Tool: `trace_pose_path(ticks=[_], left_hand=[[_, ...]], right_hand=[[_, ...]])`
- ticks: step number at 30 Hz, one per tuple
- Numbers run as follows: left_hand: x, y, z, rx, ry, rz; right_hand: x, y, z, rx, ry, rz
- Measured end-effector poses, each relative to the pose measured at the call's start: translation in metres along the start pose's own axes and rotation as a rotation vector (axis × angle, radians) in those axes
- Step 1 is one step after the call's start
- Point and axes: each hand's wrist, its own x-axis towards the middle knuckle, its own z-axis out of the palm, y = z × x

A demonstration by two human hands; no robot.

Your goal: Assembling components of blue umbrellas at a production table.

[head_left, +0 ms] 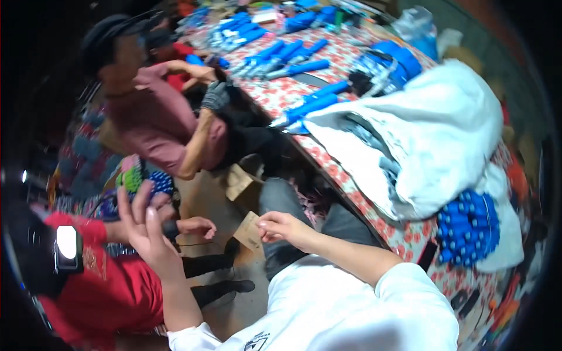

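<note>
My left hand [149, 228] is raised at the left, fingers spread, with nothing seen in it. It overlaps a person in a red shirt [117, 292] in the picture. My right hand [284, 227] is held over my lap, its fingers curled together. Just beyond its fingertips shows a flat piece of brown cardboard [249, 233]; I cannot tell whether they touch it. Whatever those fingers may hold is hidden. The red-shirted person's own hand [198, 227] reaches out between my two hands.
A table with a red-flowered cloth [354, 196] runs along the right. On it lie a big white sack [433, 128], several blue umbrella-like bundles [319, 100] and a dotted blue item [468, 228]. A person in a pink shirt [158, 126] sits beyond, near a cardboard box [241, 182].
</note>
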Motion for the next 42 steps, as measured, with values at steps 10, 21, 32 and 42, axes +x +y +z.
trace_pose_path(ticks=[10, 21, 32, 42], left_hand=[[-0.076, -0.142, 0.130, 0.424, -0.919, -0.220], [-0.189, -0.229, 0.136, 0.438, -0.566, -0.050], [-0.172, -0.225, 0.148, 0.232, -0.485, -0.329], [-0.118, -0.159, 0.226, -0.343, -0.599, -0.792]], right_hand=[[-0.056, -0.030, -0.121, -0.800, 0.777, -0.149], [-0.055, -0.077, -0.288, -2.146, 1.327, 0.052], [-0.033, -0.081, -0.229, -1.399, 1.108, -0.600], [-0.080, -0.027, -0.101, -1.196, 0.539, -0.351]])
